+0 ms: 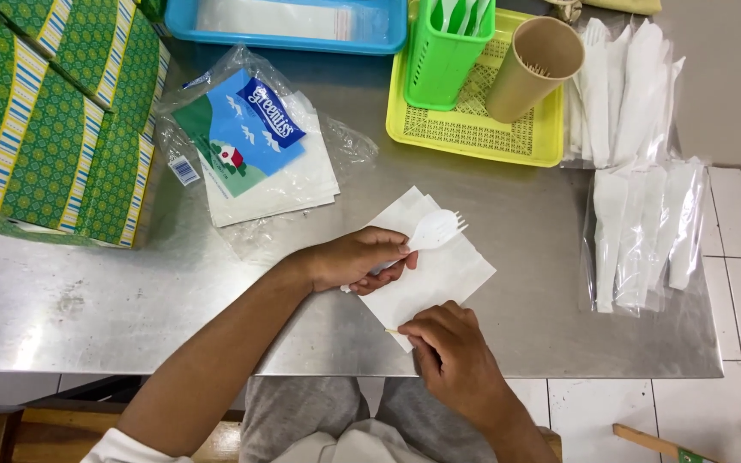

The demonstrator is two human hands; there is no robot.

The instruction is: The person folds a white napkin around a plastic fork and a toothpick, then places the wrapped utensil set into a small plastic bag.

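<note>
A white paper napkin (pixel 443 274) lies flat on the steel table (pixel 87 300). My left hand (pixel 353 260) pinches the handle of a white plastic fork (pixel 436 230), whose tines rest over the napkin's upper part. My right hand (pixel 452 351) sits at the napkin's near corner, fingers closed on a thin wooden toothpick (pixel 392 330) whose tip pokes out to the left.
An opened napkin pack (pixel 250 146) lies left of centre. Green patterned boxes (pixel 53 120) are stacked at far left. A yellow tray (pixel 473 129) holds a green basket (pixel 443 51) and a brown toothpick cup (pixel 533 69). Bags of white cutlery (pixel 636 171) lie right. A blue tray (pixel 289 26) is behind.
</note>
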